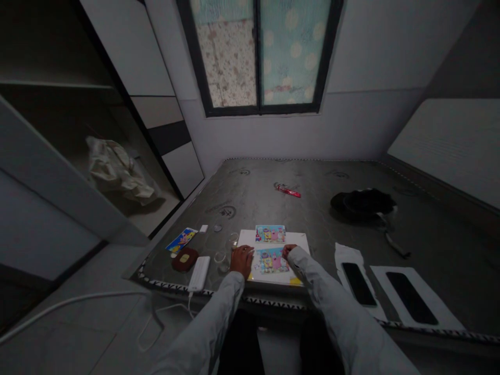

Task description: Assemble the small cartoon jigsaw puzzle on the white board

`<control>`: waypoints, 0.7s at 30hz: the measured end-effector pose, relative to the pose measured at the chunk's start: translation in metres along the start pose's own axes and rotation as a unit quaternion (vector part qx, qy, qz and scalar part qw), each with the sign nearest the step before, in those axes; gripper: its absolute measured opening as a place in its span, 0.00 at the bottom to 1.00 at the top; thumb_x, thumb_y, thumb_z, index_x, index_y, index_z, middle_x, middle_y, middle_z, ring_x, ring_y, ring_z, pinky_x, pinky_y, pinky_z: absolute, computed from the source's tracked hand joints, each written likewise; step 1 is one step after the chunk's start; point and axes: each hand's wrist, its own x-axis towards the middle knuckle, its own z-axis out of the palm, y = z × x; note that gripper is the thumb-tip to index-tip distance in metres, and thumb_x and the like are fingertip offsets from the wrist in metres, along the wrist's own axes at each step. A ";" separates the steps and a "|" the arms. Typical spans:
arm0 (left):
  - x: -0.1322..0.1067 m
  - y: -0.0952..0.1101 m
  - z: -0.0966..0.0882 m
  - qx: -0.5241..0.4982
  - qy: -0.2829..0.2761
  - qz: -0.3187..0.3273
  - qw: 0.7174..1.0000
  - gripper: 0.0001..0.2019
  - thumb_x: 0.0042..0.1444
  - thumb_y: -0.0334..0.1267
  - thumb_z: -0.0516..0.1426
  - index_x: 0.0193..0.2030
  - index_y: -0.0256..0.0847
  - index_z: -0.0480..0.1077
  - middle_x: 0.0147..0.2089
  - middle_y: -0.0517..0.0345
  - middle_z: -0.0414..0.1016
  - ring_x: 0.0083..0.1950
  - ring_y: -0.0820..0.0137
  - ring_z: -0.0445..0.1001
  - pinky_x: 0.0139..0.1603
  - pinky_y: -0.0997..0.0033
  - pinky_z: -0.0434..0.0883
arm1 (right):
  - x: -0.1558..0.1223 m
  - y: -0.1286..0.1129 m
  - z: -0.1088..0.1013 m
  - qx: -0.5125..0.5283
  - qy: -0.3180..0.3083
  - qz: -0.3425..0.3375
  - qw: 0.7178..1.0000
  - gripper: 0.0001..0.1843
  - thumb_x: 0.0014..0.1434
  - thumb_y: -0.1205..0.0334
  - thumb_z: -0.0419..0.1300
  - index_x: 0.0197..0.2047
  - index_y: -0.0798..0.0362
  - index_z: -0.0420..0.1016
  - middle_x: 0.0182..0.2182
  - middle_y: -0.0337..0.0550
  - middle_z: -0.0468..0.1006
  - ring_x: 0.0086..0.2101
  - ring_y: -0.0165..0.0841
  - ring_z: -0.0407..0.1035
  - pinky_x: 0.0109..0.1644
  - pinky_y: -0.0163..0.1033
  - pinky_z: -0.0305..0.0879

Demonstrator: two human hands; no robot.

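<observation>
A colourful cartoon picture [273,262] lies on a white board [302,242] at the mattress's near edge. A similar cartoon card [270,234] rests just above it. My left hand [242,260] lies on the board's left side, fingers stretched toward the lower picture, with nothing visible in them. At that picture's upper right edge is my right hand [289,251], its fingers curled and pressed together. Whatever it may hold is too small to make out. Two clear round containers [222,260] stand left of my left hand.
On the left lie a white power bank [199,273] with a cable, a brown case [185,259] and a blue cartoon packet [182,240]. Two phones [358,284] on white paper lie to the right. Farther back are a red packet [288,191] and a dark cap [365,203].
</observation>
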 end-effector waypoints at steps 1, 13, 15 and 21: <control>0.000 0.000 -0.001 0.000 0.006 -0.001 1.000 0.15 0.68 0.39 0.51 0.55 0.46 0.77 0.57 0.50 0.75 0.59 0.60 0.69 0.62 0.57 0.64 | 0.000 0.000 0.000 0.000 0.000 -0.001 1.000 0.19 0.64 0.54 0.64 0.25 0.54 0.68 0.19 0.26 0.65 0.20 0.21 0.61 0.27 0.31 0.64; 0.062 0.038 -0.003 0.094 -0.210 -0.032 0.973 0.15 0.55 0.35 0.65 0.51 0.40 0.76 0.52 0.43 0.76 0.55 0.57 0.73 0.55 0.63 0.68 | 0.002 -0.001 -0.001 0.006 -0.024 0.019 1.000 0.15 0.65 0.52 0.62 0.47 0.55 0.75 0.41 0.40 0.79 0.35 0.29 0.74 0.38 0.38 0.75; 0.068 0.040 0.002 0.106 -0.221 -0.055 0.968 0.15 0.53 0.32 0.66 0.49 0.39 0.75 0.49 0.42 0.78 0.53 0.57 0.75 0.53 0.63 0.69 | 0.003 0.000 -0.001 0.002 -0.026 0.023 0.999 0.16 0.65 0.52 0.62 0.49 0.55 0.75 0.43 0.41 0.79 0.38 0.30 0.74 0.40 0.40 0.75; 0.071 0.036 0.010 0.111 -0.229 -0.083 0.964 0.12 0.53 0.30 0.64 0.46 0.38 0.77 0.46 0.43 0.81 0.49 0.60 0.79 0.50 0.66 0.70 | 0.005 0.000 0.001 -0.007 -0.019 0.015 1.000 0.15 0.65 0.52 0.62 0.47 0.55 0.75 0.41 0.40 0.79 0.35 0.29 0.74 0.37 0.38 0.75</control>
